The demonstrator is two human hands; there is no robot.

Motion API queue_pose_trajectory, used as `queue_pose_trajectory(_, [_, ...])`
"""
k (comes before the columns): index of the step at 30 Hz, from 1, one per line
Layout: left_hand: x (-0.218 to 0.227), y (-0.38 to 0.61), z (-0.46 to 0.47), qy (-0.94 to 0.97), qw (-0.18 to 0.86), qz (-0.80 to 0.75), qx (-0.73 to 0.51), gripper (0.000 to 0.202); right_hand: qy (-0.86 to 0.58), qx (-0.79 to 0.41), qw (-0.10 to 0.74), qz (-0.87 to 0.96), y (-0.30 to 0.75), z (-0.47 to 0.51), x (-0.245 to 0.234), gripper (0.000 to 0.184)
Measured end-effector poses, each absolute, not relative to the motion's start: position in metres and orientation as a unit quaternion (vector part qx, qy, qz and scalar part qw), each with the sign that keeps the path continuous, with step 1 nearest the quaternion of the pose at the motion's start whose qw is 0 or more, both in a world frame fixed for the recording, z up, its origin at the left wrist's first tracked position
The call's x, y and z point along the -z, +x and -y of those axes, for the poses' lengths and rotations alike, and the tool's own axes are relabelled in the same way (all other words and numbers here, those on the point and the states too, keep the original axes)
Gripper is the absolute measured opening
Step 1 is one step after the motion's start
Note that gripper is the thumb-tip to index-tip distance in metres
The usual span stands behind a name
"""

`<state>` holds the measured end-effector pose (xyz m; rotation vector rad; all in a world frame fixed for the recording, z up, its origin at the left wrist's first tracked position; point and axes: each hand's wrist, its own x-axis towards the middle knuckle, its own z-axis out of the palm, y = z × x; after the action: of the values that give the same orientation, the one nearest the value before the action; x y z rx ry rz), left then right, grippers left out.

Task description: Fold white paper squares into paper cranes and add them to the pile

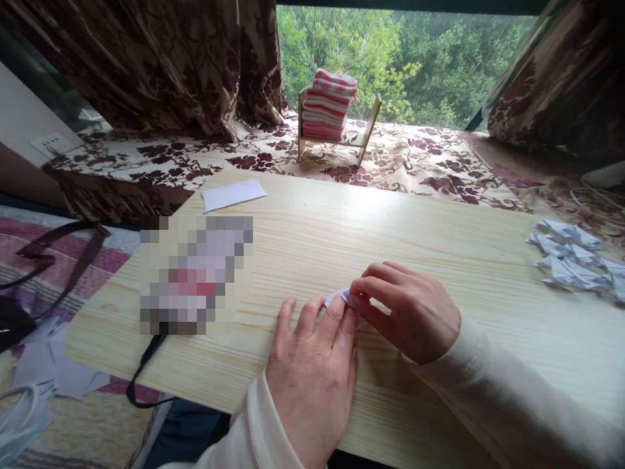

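A small piece of folded white paper (336,295) lies on the light wooden table (312,234), mostly covered by my fingers. My left hand (315,352) is flat on the tabletop, fingers stretched forward, its fingertips pressing on the paper. From the right, my right hand (410,306) pinches the paper's edge between thumb and fingers, close beside my left index finger. Several folded white paper pieces (576,257) sit in a group at the table's right end. A flat white paper strip (234,195) rests near the far left edge.
A blurred-out object (200,273) with a black strap (146,361) lies on the table's left side. Beyond the table, a small wooden rack (368,133) holds folded pink-and-white cloths (329,107) on the patterned windowsill cover. Loose paper sheets (58,365) lie lower left.
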<state>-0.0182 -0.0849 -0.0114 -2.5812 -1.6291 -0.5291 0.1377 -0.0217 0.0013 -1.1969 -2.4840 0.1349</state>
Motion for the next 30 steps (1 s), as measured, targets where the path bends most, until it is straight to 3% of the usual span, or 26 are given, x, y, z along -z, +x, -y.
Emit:
queue_pose_trajectory(3, [0.012,-0.018,0.084,-0.835,0.025,0.524,0.169,0.037,-0.426,-0.045,0.189,0.884,0.138,0.019,-0.004,0.015])
queue_pose_trajectory(12, [0.011,-0.018,0.084,-0.836,0.031,0.522,0.169,0.036,-0.374,-0.031,0.173,0.911,0.134,0.006,-0.010,0.019])
queue_pose_trajectory(18, [0.011,-0.017,0.084,-0.832,0.028,0.529,0.165,0.036,-0.391,0.001,0.195,0.899,0.135,0.011,-0.006,0.015])
queue_pose_trajectory(30, [0.011,-0.017,0.084,-0.830,0.019,0.530,0.175,0.036,-0.439,-0.047,0.242,0.864,0.144,0.018,0.000,0.016])
